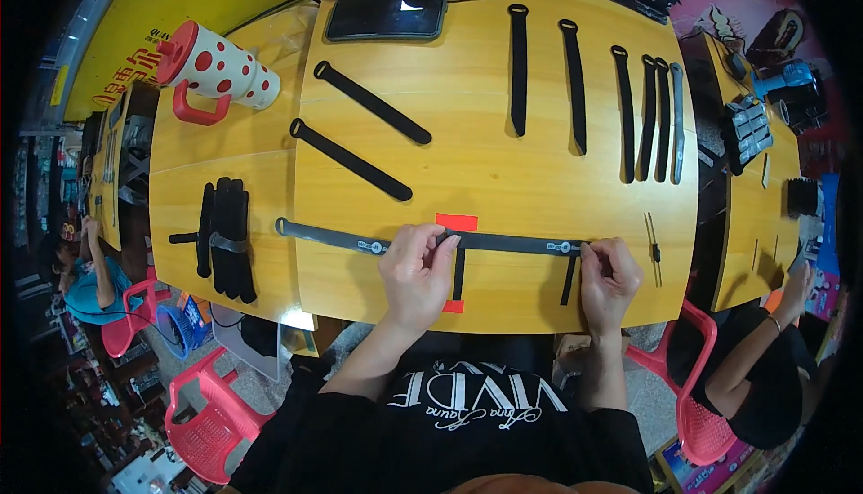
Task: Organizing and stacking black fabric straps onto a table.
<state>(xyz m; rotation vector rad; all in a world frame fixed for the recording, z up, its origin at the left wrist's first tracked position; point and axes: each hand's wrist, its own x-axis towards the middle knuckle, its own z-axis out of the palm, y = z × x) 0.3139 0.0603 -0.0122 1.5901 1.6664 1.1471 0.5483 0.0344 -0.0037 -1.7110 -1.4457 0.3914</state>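
A long black strap (422, 241) lies flat along the near edge of the yellow tabletop (485, 161), running from a looped end on the person's left to just under the right hand. It crosses a patch of red tape (457, 222) stuck to the wood, and two short black straps (458, 274) hang off it toward the table edge, one at the tape and one near the right hand.

The left hand (415, 274) presses down on the long strap beside the red tape, fingers curled with the tips pinching it. The right hand (609, 280) is closed on the strap's right end, thumb and fingers narrow around it.

The strap looks thin, light and limp, likely a woven or hook-and-loop band. It should bend and twist freely and will probably sag if lifted at one point, so holding it at two spaced points, or pinning it flat, seems the surest grip. It is not fragile, and its surface looks more grippy than slippery.

Farther back lie two slanted straps (360, 125), then a row of upright ones (575, 85), and a bundle of straps (226, 238) bound together at the left. A dark phone (387, 16) sits at the far edge, with a white mug (220, 70) spotted red to its left. Red plastic chairs (211, 413) stand below, and another person's arm (764, 350) shows at the lower right.
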